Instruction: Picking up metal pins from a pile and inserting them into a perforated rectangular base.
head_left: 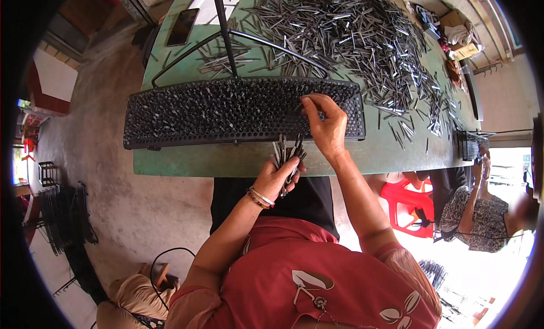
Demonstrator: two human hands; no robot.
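Note:
A long black perforated rack point(238, 111) lies across the near part of the green table, with small dark strips standing close together in its holes. Toward its right end the round holes show bare. Just in front of the rack, my left hand point(276, 177) is closed round a loose bundle of thin dark metal strips point(281, 150), their ends sticking up past the fingers. Over the right half of the rack, my right hand point(328, 124) has thumb and forefinger pinched together. Whatever lies between those fingertips is lost against the dark rack.
A big heap of similar strips point(345, 34) covers the far and right parts of the green table point(187, 165). A black metal frame point(226, 40) rises behind the rack, near a phone point(182, 28) and paper. At right sit a red stool point(409, 207) and another person point(481, 216).

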